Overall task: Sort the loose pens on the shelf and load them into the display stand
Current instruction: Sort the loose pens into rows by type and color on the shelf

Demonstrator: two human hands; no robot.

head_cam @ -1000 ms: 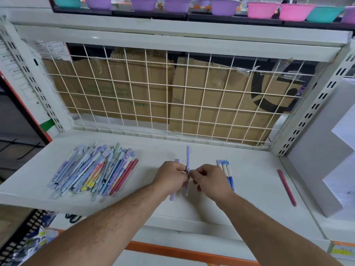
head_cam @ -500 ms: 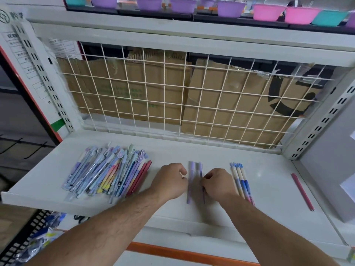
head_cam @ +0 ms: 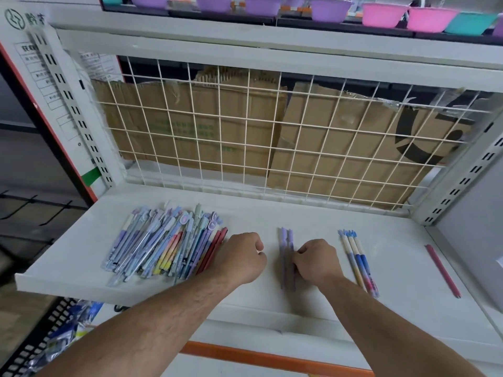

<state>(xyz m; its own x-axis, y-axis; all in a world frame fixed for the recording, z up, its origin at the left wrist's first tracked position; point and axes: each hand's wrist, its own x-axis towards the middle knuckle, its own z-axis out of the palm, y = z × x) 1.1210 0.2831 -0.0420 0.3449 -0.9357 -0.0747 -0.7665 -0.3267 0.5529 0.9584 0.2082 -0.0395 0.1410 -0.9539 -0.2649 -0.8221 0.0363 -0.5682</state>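
- White metal shelf (head_cam: 402,248); the sign (head_cam: 24,19) on the upper left carried a logo and Chinese characters, too blurred to read.
- Left hand (head_cam: 241,258) — curled, holding nothing — had shifted from the purple pens (head_cam: 284,240) toward the mixed pile (head_cam: 163,248).
- Right hand (head_cam: 317,258) pinched the purple pens, which lay mid-shelf.

Purple pens (head_cam: 286,257) laid flat; left hand (head_cam: 242,257) drawn away.
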